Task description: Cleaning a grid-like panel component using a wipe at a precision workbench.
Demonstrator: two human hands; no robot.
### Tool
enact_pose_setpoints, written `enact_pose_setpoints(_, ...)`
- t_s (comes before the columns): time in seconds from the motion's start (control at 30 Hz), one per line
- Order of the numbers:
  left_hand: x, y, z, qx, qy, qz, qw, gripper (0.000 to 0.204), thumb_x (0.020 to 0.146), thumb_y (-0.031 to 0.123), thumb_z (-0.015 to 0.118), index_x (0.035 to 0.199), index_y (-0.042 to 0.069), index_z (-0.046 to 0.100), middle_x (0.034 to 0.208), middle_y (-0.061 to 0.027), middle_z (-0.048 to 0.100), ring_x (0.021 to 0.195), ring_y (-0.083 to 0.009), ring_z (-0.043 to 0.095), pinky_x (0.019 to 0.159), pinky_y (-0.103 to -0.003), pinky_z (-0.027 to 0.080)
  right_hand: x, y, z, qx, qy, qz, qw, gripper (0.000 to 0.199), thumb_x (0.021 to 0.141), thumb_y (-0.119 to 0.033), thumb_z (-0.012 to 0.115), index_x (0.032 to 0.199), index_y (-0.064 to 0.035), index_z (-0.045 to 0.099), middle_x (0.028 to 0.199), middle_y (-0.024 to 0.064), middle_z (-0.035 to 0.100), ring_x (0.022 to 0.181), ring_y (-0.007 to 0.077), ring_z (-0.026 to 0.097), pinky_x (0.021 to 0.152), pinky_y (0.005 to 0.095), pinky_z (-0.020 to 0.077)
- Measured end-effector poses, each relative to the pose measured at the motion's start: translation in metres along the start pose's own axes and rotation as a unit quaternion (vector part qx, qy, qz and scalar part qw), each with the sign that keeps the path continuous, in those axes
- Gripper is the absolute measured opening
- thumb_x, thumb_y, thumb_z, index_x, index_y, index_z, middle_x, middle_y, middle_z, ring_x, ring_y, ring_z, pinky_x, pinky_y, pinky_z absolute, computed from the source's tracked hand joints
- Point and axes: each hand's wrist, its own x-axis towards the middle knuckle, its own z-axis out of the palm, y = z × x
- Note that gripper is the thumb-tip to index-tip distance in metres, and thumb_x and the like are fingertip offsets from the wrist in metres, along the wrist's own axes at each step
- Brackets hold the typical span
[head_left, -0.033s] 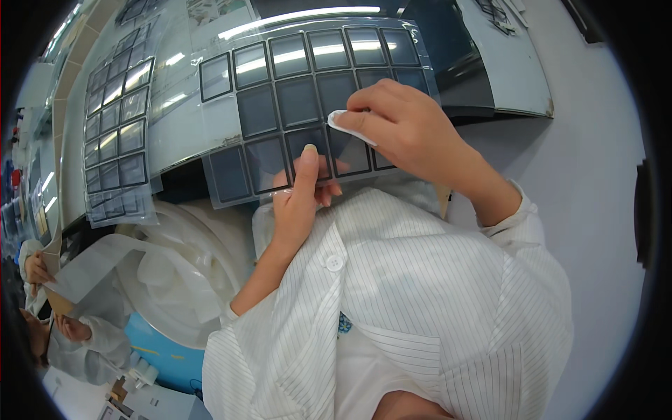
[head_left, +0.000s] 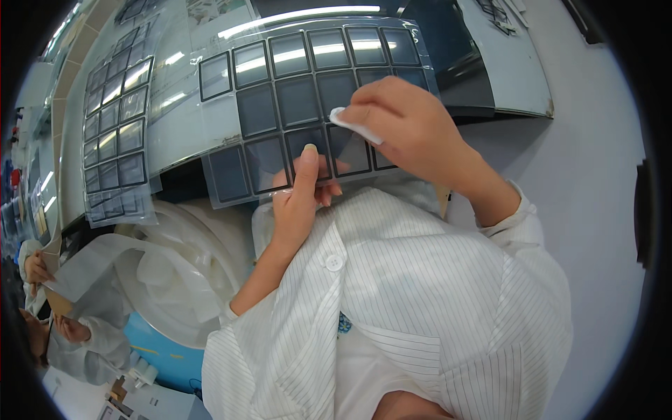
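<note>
A clear plastic sheet (head_left: 280, 131) carries rows of square, black-framed dark panels (head_left: 299, 101). Its near edge hangs over the edge of the bench. My left hand (head_left: 302, 192) grips that near edge, thumb on top of a panel and fingers underneath, seen through the film. Pinched between the thumb and fingers of my right hand (head_left: 409, 126) is a folded white wiping cloth (head_left: 357, 127). The cloth is over the middle right panels; whether it touches them I cannot tell.
Another clear sheet of framed panels (head_left: 119, 126) overhangs the bench (head_left: 185, 133) at left. Below it stands a round white tub (head_left: 234, 280) with pale plastic film (head_left: 105, 259). A co-worker's hands (head_left: 70, 327) are at lower left. Loose black frames (head_left: 498, 15) lie far right.
My right hand has shifted slightly right with the white wiping cloth, which is now tilted a little differently. My left hand and the sheet have stayed put.
</note>
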Motion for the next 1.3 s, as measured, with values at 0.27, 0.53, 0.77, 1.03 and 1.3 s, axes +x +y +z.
enact_pose_setpoints(0.27,0.000,0.003,0.001,0.003,0.000,-0.011,1.000,0.060,0.109,0.048,0.042,0.092,0.000,0.075,0.066,-0.0019,0.063,0.055,-0.0067,0.051,0.053,-0.022,0.039,-0.002,0.023,-0.017,0.424,0.076,0.241,0.870,0.016,0.093,-0.020,0.075,0.088,-0.0075,0.067,0.122,0.0120,0.067,0.110,0.0198,0.064,0.095,0.0352,0.0516)
enact_pose_setpoints(0.53,-0.001,0.006,0.003,0.019,0.010,-0.007,1.000,0.065,0.107,0.052,0.043,0.090,-0.002,0.073,0.064,-0.0042,0.062,0.053,-0.0075,0.051,0.052,-0.021,0.039,0.005,0.066,-0.029,0.076,0.066,0.217,0.971,0.037,0.100,-0.029,0.065,0.127,-0.0034,0.065,0.122,0.0092,0.066,0.111,0.0189,0.062,0.095,0.0309,0.0492)
enact_pose_setpoints(0.77,-0.001,0.004,0.002,0.013,0.012,-0.004,1.000,0.059,0.108,0.046,0.043,0.090,0.000,0.074,0.065,-0.0020,0.062,0.055,-0.0064,0.050,0.052,-0.022,0.038,0.024,0.058,-0.025,-0.020,0.020,0.132,0.991,0.041,0.098,-0.040,0.066,0.114,-0.0027,0.066,0.111,0.0094,0.063,0.107,0.0252,0.058,0.094,0.0352,0.0450)
enact_pose_setpoints(1.03,-0.001,0.005,0.003,0.024,0.009,-0.010,1.000,0.063,0.107,0.051,0.042,0.090,-0.002,0.073,0.065,-0.0029,0.062,0.054,-0.0067,0.051,0.053,-0.021,0.038,0.042,0.052,0.001,-0.016,0.028,0.102,0.994,0.039,0.091,-0.041,0.073,0.102,-0.0051,0.065,0.104,0.0090,0.060,0.103,0.0265,0.055,0.091,0.0368,0.0442)
enact_pose_setpoints(1.3,-0.001,0.002,0.000,-0.004,0.008,-0.009,1.000,0.059,0.108,0.047,0.044,0.091,-0.001,0.074,0.066,-0.0014,0.062,0.055,-0.0063,0.050,0.052,-0.022,0.039,0.046,0.064,-0.004,0.121,0.087,0.070,0.986,0.029,0.093,-0.034,0.072,0.091,-0.0062,0.064,0.099,0.0076,0.064,0.093,0.0212,0.059,0.082,0.0335,0.0488)
